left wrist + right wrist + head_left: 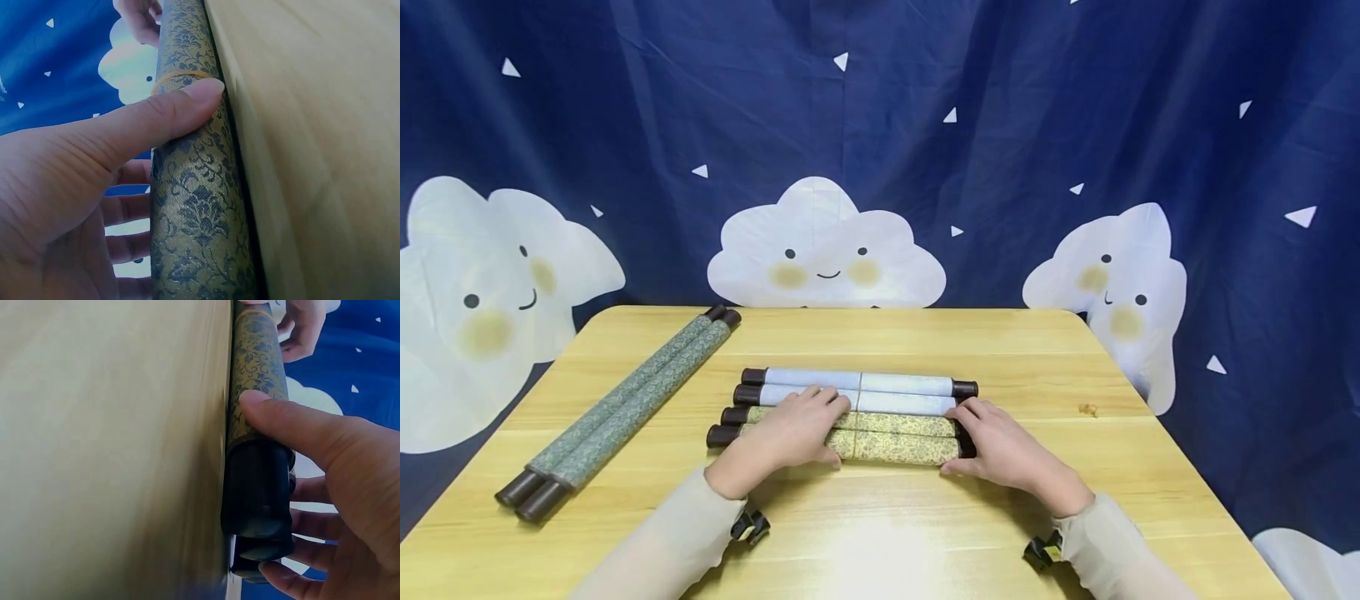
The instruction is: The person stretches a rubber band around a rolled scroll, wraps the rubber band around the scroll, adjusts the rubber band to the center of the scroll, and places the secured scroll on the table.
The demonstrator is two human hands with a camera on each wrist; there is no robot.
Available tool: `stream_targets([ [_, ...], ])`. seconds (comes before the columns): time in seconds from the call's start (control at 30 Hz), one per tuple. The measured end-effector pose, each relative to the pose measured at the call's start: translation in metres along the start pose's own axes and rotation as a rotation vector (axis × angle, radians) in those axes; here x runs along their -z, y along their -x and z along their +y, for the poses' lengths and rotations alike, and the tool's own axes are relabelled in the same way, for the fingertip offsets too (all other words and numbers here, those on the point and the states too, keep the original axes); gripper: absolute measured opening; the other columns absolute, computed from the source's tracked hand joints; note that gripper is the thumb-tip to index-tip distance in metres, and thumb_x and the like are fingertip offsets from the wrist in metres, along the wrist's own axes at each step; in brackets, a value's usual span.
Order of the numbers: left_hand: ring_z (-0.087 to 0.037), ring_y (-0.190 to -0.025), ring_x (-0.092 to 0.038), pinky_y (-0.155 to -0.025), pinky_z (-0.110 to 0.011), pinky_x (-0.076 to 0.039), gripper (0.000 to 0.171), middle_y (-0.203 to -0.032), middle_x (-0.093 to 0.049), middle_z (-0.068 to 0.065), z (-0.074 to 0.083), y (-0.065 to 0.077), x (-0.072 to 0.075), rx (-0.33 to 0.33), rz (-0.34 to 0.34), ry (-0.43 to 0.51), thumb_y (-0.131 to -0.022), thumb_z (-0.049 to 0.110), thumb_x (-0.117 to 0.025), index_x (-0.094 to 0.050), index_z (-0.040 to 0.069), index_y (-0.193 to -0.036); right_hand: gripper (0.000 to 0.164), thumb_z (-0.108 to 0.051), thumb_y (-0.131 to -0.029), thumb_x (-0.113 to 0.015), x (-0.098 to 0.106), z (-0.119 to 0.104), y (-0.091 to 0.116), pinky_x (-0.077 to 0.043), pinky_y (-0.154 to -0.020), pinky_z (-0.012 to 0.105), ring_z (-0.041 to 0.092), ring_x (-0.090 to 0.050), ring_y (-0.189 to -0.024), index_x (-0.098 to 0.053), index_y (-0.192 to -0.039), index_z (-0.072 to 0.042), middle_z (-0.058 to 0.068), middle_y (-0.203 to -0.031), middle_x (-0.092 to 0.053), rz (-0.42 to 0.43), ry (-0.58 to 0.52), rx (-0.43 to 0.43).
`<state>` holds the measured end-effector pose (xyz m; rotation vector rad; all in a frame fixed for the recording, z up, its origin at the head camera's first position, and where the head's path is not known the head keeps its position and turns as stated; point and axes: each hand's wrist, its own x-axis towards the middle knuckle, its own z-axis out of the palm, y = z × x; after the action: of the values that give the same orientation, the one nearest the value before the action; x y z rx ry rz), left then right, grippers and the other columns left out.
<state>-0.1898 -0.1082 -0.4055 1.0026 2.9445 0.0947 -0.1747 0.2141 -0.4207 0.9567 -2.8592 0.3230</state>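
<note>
Grips the banded scrolls (904, 422) near the middle with left hand (793, 427) and at one end with right hand (1006, 446), both partly closed, apparently to keep them flush.

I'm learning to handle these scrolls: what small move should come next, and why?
Probably lift the four blue and yellow scrolls slightly: the left hand and right hand grip them, and a thin band crosses all four, so they should rise together.
</note>
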Motion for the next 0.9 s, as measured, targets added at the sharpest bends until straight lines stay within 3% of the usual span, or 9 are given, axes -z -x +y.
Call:
stream_targets([
  [0.33,-0.034,-0.12,-0.051,-0.097,-0.053,-0.047,0.087,-0.134,-0.053,-0.012,0.003,-0.002,-0.006,0.012,0.025,-0.01,-0.073,0.061,-0.075,-0.05,0.008,-0.138,0.083,-0.051,-0.073,-0.082,0.0,0.007,-0.004,-0.04,-0.105,0.053,0.039,-0.051,-0.122,-0.054,-0.135,-0.004,0.02,-0.133,-0.053,0.013,0.015,-0.064],
  [0.57,-0.032,-0.117,-0.053,-0.097,-0.048,-0.047,0.083,-0.131,-0.055,-0.012,0.003,-0.001,-0.006,-0.004,0.027,0.0,-0.075,0.06,-0.073,-0.053,0.007,-0.136,0.081,-0.051,-0.071,-0.083,0.002,0.011,-0.002,-0.043,-0.101,0.054,0.039,-0.054,-0.119,-0.054,-0.133,-0.006,0.02,-0.131,-0.055,0.016,-0.039,-0.074],
  [0.9,-0.029,-0.106,-0.056,-0.085,-0.043,-0.053,0.078,-0.122,-0.058,-0.01,0.006,0.001,-0.005,-0.024,0.068,-0.02,-0.076,0.061,-0.072,-0.057,0.007,-0.13,0.079,-0.049,-0.072,-0.083,0.002,0.016,-0.003,-0.043,-0.101,0.054,0.04,-0.053,-0.12,-0.056,-0.132,-0.005,0.02,-0.132,-0.054,0.042,-0.029,-0.063],
])
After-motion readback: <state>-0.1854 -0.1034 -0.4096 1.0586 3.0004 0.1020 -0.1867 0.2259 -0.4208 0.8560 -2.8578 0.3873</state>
